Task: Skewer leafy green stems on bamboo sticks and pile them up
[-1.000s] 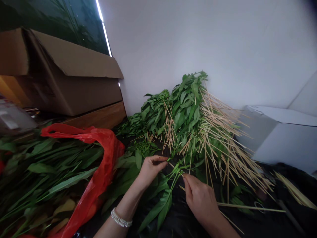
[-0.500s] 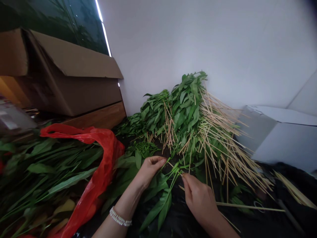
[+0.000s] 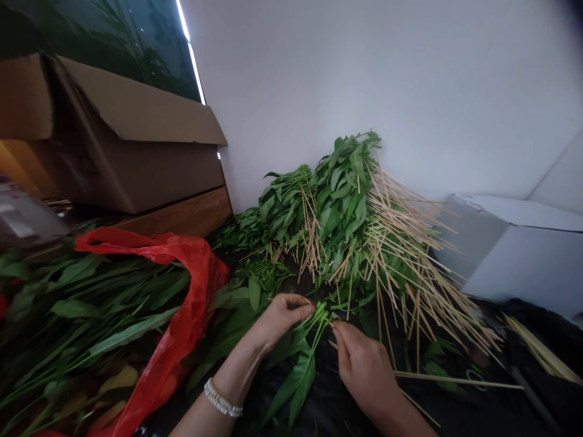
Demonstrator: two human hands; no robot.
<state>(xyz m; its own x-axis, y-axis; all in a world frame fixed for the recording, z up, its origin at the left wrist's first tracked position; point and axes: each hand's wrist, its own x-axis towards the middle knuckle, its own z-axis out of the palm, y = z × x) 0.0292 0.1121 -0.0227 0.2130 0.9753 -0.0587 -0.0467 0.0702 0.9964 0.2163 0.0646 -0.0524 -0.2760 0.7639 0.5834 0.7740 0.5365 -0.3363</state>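
Observation:
My left hand [image 3: 288, 315], with a white beaded bracelet [image 3: 222, 399] on its wrist, is closed in a pinch at a leafy green stem. Close to its fingertips several cut green stems [image 3: 321, 317] are bunched on a thin wooden skewer, most of which is hidden. Long leaves [image 3: 300, 379] hang from them between my hands. My right hand [image 3: 362, 361] pinches the skewer just right of the stems; its fingertips are partly hidden.
Skewered greens [image 3: 344, 182] are piled against the white wall, their skewers [image 3: 410, 261] fanning right. Left lies a red plastic bag [image 3: 200, 258] with loose greens [image 3: 132, 309]. A cardboard box [image 3: 150, 170] stands behind it; a white box [image 3: 523, 261] is at right.
My left hand has moved slightly right and down, up against the bunched stems. The bit of skewer that showed between my hands is now covered. My right hand has barely shifted.

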